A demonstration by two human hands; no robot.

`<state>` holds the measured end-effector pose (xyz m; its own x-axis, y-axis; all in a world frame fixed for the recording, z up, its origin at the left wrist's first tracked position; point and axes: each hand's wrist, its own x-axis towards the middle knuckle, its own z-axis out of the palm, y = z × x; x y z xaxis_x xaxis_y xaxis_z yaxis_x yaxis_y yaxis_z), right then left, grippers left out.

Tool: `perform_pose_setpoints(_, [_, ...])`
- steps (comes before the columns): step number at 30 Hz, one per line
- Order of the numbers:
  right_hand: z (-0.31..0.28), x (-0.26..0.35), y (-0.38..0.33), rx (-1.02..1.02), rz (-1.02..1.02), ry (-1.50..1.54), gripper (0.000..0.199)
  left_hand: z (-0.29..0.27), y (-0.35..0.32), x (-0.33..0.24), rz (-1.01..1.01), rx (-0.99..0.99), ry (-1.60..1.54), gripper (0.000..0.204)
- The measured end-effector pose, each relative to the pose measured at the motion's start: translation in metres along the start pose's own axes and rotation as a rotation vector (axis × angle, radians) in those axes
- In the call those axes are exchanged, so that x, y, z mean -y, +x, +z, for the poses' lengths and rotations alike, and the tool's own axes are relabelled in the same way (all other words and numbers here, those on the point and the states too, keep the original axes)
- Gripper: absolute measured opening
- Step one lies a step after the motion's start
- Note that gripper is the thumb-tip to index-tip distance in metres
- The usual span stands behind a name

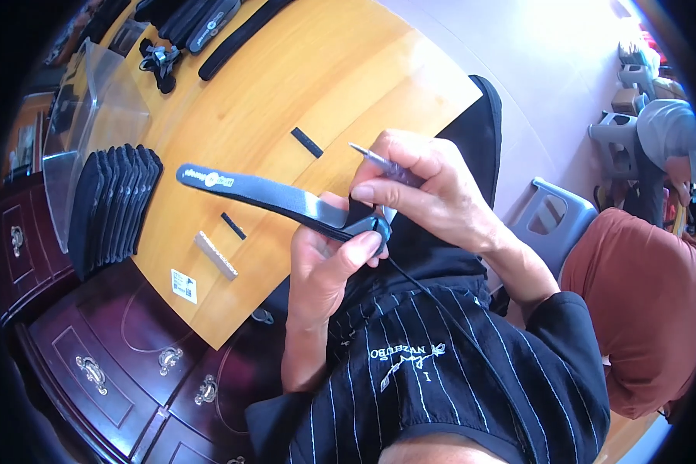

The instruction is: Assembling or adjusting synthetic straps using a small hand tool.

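Note:
My left hand is closed around one end of a long dark grey padded strap. The strap's rounded free end, with a white print, reaches left over the table. A black plastic buckle-like piece sits at the held end, under my left thumb. My right hand grips a slim pen-like tool with a pointed metal tip aimed up and left, away from the strap. The right thumb and fingers are also close by a short black band at the buckle; whether they pinch it is hard to tell.
On the wooden table lie two short black strips, a pale narrow bar and a white printed card. Several black pads stand stacked by a clear plastic sheet. A grey stool and another person are at right.

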<state>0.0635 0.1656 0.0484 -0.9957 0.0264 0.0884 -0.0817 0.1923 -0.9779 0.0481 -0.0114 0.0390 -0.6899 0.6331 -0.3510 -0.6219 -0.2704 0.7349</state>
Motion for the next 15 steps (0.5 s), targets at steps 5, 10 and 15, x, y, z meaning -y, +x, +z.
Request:
perform_pose_setpoints(5, [-0.002, -0.002, 0.025, -0.152, 0.036, 0.068, 0.018, 0.002, -0.016, 0.01, -0.023, 0.099, -0.061, 0.017])
perform_pose_setpoints(10, [-0.004, 0.003, 0.023, 0.047, -0.057, 0.173, 0.024, -0.004, -0.012, -0.007, 0.041, -0.105, -0.123, 0.02])
perform_pose_setpoints(15, [0.009, -0.001, 0.01, 0.153, -0.025, 0.295, 0.065, -0.016, -0.004, -0.016, 0.091, 0.03, -0.345, 0.034])
